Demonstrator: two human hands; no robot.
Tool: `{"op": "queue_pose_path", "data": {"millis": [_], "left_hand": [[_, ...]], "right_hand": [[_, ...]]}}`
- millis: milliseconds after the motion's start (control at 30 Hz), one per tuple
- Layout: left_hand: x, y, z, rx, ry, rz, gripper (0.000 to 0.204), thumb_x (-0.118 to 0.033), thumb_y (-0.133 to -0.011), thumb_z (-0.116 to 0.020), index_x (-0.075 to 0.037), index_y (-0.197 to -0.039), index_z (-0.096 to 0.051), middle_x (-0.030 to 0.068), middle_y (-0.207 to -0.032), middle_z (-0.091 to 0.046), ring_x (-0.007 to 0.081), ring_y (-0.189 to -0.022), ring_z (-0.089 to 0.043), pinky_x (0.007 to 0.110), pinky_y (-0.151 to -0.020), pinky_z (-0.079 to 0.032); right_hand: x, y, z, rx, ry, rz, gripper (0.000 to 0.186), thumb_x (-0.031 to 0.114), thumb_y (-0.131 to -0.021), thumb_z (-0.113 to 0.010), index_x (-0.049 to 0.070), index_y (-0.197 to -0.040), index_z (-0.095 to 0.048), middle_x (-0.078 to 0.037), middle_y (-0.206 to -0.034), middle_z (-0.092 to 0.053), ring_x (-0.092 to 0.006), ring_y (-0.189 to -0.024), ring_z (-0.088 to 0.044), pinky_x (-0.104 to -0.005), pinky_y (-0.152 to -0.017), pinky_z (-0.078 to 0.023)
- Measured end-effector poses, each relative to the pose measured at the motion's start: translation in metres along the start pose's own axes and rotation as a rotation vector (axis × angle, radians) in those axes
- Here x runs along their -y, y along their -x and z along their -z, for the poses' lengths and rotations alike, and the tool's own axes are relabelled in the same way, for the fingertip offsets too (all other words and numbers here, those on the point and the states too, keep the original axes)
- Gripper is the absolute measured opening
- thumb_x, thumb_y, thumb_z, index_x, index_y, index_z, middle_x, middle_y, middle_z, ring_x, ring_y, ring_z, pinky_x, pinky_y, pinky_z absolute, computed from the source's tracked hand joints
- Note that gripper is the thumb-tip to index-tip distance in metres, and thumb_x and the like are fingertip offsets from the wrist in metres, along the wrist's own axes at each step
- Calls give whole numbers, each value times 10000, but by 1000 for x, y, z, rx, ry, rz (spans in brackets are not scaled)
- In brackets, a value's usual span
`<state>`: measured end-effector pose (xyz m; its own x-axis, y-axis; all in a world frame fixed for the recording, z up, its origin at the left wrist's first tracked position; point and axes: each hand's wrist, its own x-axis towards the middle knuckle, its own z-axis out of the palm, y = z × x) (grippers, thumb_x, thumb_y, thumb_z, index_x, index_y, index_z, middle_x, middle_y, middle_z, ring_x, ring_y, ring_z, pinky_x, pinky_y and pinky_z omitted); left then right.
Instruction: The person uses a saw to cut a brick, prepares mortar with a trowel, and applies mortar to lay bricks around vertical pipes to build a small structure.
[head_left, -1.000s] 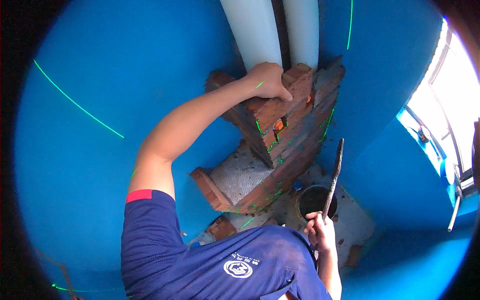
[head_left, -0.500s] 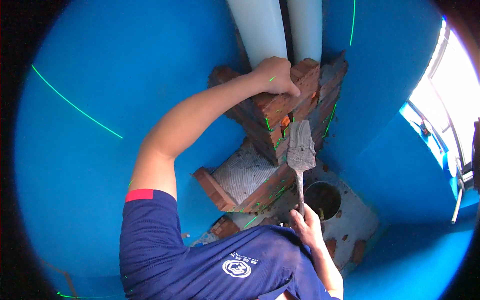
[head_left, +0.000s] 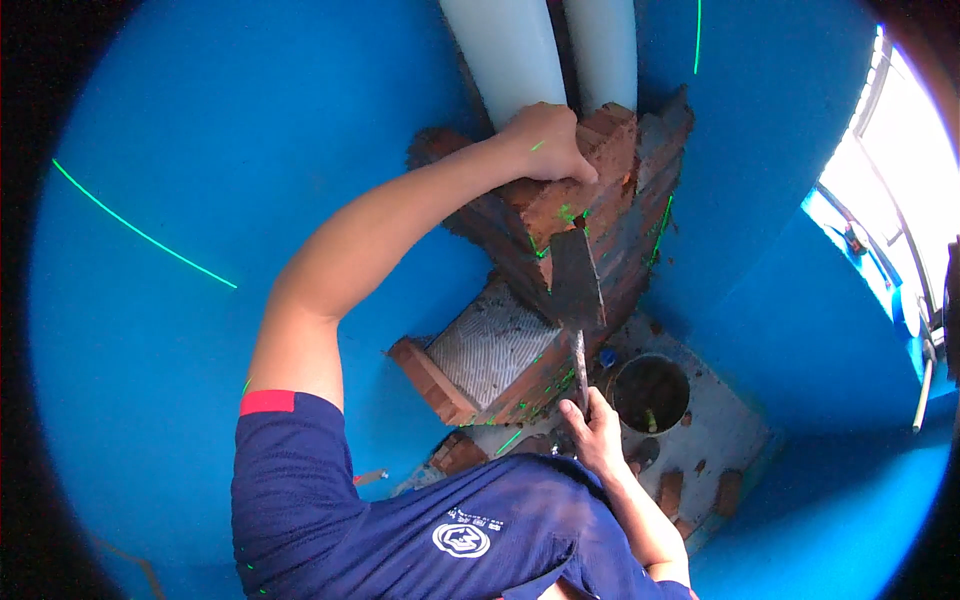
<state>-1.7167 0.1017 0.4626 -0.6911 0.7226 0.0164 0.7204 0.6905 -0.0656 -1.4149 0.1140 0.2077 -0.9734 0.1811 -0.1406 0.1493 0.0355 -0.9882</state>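
My left hand (head_left: 548, 142) grips a red brick (head_left: 552, 208) at the top of a brick corner stack (head_left: 655, 200), with the thumb along its near side and the other fingers hidden behind. Below it, my right hand (head_left: 594, 432) is closed round the handle of a trowel (head_left: 576, 285). The dark blade points up and lies close against the brick face; I cannot tell whether it touches. Two pale pipes (head_left: 510, 60) rise behind the stack.
Beneath the stack is a ledge with a ridged grey top (head_left: 490, 345), edged with bricks. A bucket (head_left: 687, 392) stands on the floor, with loose bricks (head_left: 728, 492) nearby. Blue walls (head_left: 180, 200) close in on both sides. Bright green lines cross the surfaces. A window (head_left: 895, 150) is at the right.
The trowel has turned: its grey mortar-covered face was showing, and now a dark face shows. Its blade has shifted slightly left. The left hand remains on the brick.
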Motion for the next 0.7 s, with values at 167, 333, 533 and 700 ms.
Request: {"op": "queue_pose_path", "data": {"millis": [167,333,533,700], "left_hand": [[4,2,-2,3,0,-14,615,-464,-587,-803,36,-921,-673,245,-919,-662,380,-887,-637,442,-807,-493],[3,3,-4,-28,22,1,603,-440,-582,-809,40,-920,-672,244,-927,-664,381,-884,-638,436,-817,-495],[1,7,-2,8,17,37,589,-415,-588,-808,43,-933,-671,240,-937,-666,376,-894,-641,434,-815,-500],[2,7,-4,12,44,60,592,-413,-579,-809,41,-929,-664,241,-947,-663,377,-907,-638,441,-814,-501]], "right_hand": [[-1,0,-5,1,-108,-18,314,323,-913,-638,19,-927,-562,-69,-638,-537,-123,-604,-503,-311,-577,-442],[1,2,6,-42,13,34,319,330,-908,-640,18,-915,-568,-67,-655,-543,-127,-609,-502,-316,-581,-441],[8,5,45,-147,-138,-100,236,232,-912,-636,57,-810,-516,38,-656,-468,-68,-601,-428,-250,-550,-392],[13,6,78,-185,-235,-57,195,219,-920,-624,75,-836,-523,54,-667,-460,-49,-593,-416,-228,-532,-359]]}}
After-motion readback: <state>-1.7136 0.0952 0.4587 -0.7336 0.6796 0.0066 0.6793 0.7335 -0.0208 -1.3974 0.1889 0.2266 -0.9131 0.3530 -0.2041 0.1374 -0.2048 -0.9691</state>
